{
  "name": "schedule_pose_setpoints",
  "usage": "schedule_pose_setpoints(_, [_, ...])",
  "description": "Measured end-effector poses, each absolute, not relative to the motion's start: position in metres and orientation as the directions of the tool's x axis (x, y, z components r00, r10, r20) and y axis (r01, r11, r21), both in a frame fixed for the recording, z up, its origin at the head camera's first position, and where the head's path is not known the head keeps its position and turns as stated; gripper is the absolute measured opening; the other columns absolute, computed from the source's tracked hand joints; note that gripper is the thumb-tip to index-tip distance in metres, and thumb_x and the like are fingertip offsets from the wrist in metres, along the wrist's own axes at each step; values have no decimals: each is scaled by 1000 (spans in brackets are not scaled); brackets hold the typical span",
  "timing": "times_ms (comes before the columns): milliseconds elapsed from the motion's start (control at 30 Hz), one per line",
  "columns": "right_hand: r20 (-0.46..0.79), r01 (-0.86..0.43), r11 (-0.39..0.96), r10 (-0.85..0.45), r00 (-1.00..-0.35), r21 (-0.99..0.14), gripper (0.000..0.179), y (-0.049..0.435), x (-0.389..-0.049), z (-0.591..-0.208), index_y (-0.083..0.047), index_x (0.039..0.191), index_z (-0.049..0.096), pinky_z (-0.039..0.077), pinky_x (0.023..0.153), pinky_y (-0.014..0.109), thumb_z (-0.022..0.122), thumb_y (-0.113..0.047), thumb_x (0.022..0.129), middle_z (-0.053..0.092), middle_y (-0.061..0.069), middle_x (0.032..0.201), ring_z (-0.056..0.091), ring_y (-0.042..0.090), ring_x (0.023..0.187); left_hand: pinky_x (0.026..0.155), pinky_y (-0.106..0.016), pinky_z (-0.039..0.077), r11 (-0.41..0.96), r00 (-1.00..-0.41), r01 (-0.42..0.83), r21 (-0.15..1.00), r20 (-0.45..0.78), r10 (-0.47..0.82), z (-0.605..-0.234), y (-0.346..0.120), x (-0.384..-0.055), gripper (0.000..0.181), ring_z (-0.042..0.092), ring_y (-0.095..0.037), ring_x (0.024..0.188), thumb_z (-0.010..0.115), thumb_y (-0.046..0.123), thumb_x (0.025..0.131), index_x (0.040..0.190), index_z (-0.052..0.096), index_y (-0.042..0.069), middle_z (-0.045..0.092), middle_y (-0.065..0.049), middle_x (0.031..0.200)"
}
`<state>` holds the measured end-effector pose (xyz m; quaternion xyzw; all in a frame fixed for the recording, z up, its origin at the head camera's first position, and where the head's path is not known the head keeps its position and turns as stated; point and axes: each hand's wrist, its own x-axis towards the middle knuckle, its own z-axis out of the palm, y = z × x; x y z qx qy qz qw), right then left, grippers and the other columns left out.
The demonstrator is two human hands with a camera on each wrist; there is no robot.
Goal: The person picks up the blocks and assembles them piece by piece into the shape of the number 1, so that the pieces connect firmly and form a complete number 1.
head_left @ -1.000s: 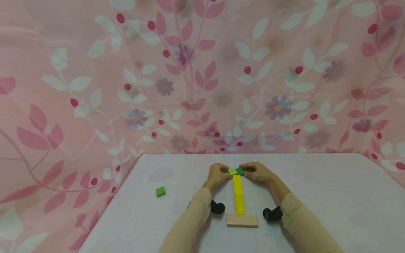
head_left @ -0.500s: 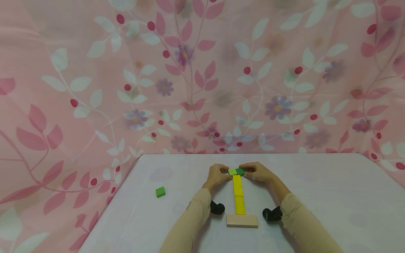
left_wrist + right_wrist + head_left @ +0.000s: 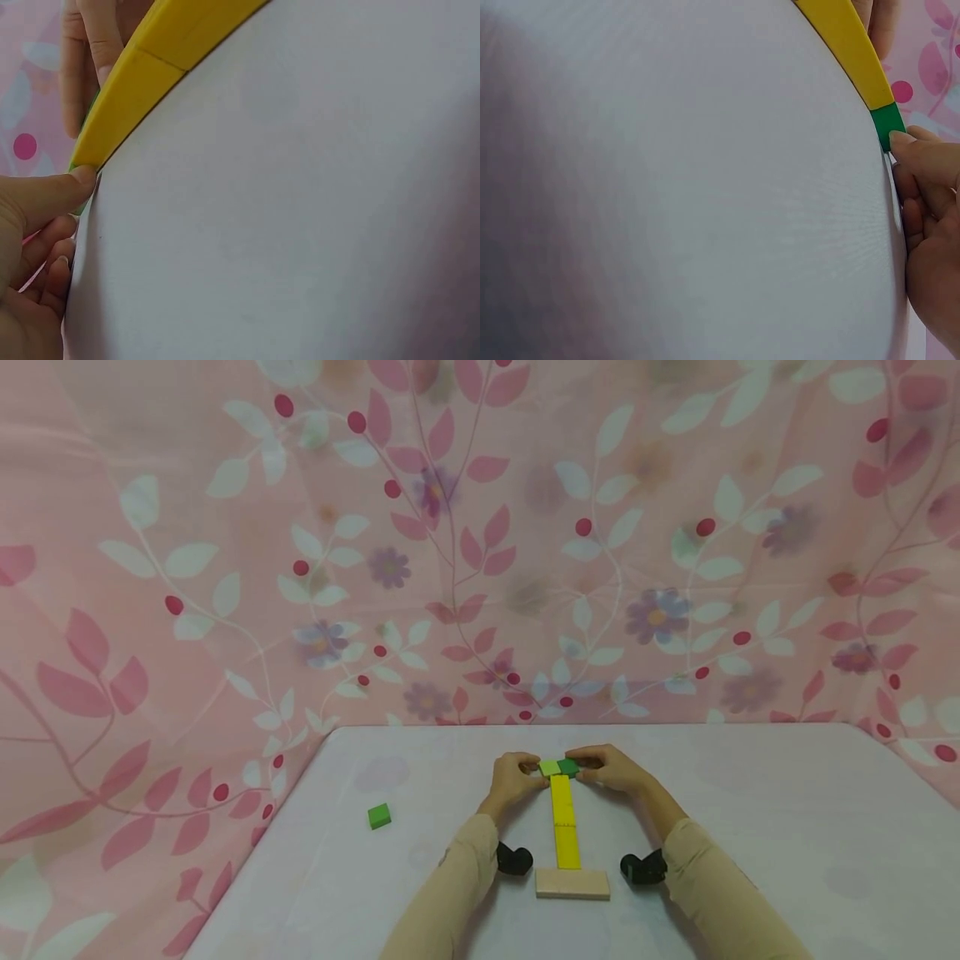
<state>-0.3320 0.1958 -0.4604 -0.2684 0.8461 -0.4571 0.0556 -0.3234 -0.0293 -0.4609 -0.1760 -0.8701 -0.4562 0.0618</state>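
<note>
Two small blocks lie side by side at the far end of a row in the head view: a light green block (image 3: 550, 767) on the left and a dark green block (image 3: 568, 768) on the right. My left hand (image 3: 514, 780) pinches the light green one between thumb and curled fingers. From the other side, my right hand (image 3: 613, 768) pinches the dark green one, its thumb (image 3: 901, 140) on the near corner. Against them runs a near-facing line of two yellow blocks, a farther yellow block (image 3: 562, 800) and a nearer yellow block (image 3: 567, 847).
A plain wooden block (image 3: 572, 884) lies crosswise at the near end of the yellow line. One loose green block (image 3: 379, 816) sits on the white tabletop (image 3: 757, 827) to the left. Behind the table hangs a pink floral cloth (image 3: 480, 568).
</note>
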Motion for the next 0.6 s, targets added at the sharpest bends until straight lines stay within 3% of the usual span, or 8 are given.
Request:
schedule_pose_setpoints(167, [159,-407,431,-505,-848,-805,41,195,-330,-459,12,125,52,39,98,52,61,-3,87,54,28,126,53,39,110,72,-27,52,472,-935,353,808,280,219,-462,-33,-318,37,62,-23,78,81,6,70,102,68,-8,70,-16,89])
schedule_pose_setpoints(600, [139,-373,423,-489,-861,-826,43,195,-332,-460,10,126,53,39,98,52,63,-4,86,54,26,126,53,36,108,68,-24,52,428,-930,363,828,292,224,-462,-44,-307,29,60,-16,70,80,4,70,94,68,-8,67,-15,81])
